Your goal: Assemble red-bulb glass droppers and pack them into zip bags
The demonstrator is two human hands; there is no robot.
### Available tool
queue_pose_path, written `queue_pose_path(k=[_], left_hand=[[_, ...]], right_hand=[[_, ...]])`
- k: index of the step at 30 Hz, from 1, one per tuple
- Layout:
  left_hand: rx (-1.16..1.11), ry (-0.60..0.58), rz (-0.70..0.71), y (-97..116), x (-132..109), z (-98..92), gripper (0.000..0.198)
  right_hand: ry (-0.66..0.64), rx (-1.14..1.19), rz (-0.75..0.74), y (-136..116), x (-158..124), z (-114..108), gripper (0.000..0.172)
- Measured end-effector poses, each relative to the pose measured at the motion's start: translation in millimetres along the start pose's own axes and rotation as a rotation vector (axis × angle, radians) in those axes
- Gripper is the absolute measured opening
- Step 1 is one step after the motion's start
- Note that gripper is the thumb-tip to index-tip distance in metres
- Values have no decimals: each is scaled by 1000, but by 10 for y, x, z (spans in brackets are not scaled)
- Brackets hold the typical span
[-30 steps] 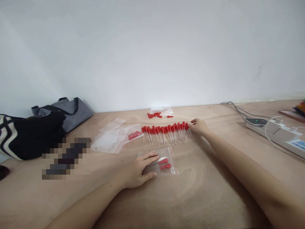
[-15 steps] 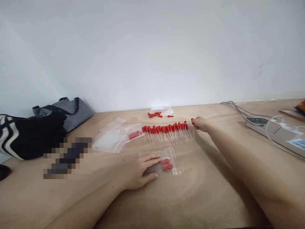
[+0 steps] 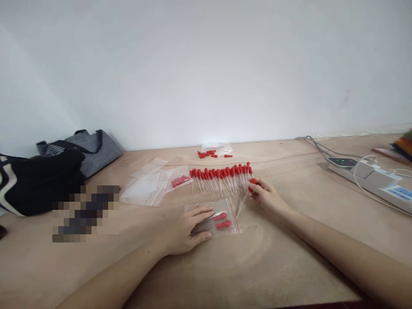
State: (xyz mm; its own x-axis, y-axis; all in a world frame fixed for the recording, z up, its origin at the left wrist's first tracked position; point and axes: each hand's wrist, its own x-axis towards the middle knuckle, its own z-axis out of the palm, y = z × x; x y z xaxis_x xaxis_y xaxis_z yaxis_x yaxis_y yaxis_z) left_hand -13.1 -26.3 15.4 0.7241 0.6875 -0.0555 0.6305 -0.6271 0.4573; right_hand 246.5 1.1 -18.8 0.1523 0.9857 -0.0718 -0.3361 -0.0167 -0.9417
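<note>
My left hand (image 3: pixel 189 227) lies with fingers spread on a clear zip bag (image 3: pixel 210 228), which has two red-bulbed droppers (image 3: pixel 223 224) inside. Pinched by its red bulb, a glass dropper (image 3: pixel 243 204) hangs from my right hand (image 3: pixel 265 195), its tip pointing down-left at the bag's red-striped edge. Behind the bag stretches a row of droppers (image 3: pixel 220 173) with red bulbs toward the wall. Left of that row is a bag holding several droppers (image 3: pixel 180 181), next to flat clear bags (image 3: pixel 141 189).
More red bulbs (image 3: pixel 206 153) lie by a clear bag near the wall. At the right are a power strip (image 3: pixel 380 184), a dark device (image 3: pixel 341 162) and cables. A striped bag (image 3: pixel 103 150), a black bag (image 3: pixel 54 182) and a pixelated dark item (image 3: pixel 88 212) are at left.
My right hand has come down and left from the right end of the row, bringing a dropper near the bag's edge. My left hand has stayed on the bag. The view has shifted slightly.
</note>
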Motion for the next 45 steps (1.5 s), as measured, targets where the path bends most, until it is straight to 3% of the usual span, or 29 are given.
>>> queue_pose_path(k=[13, 23, 28, 30, 34, 36, 45], left_hand=[[27, -3, -14, 18, 10, -13, 49], [14, 22, -27, 27, 5, -6, 51], [10, 46, -27, 16, 9, 15, 52], [14, 42, -26, 16, 11, 18, 52], [21, 44, -17, 17, 9, 15, 52], [23, 46, -18, 7, 7, 21, 52], [21, 39, -20, -25, 11, 44, 53]], right_hand=[[88, 127, -39, 16, -86, 74, 31], [-212, -47, 118, -1, -246, 87, 33], [-536, -429, 41, -14, -242, 9, 24], [-603, -568, -50, -30, -248, 16, 20], [-690, -742, -286, -81, -262, 91, 19], [-727, -767, -335, -84, -266, 138, 22], [-754, -683, -169, 34, -217, 161, 19]])
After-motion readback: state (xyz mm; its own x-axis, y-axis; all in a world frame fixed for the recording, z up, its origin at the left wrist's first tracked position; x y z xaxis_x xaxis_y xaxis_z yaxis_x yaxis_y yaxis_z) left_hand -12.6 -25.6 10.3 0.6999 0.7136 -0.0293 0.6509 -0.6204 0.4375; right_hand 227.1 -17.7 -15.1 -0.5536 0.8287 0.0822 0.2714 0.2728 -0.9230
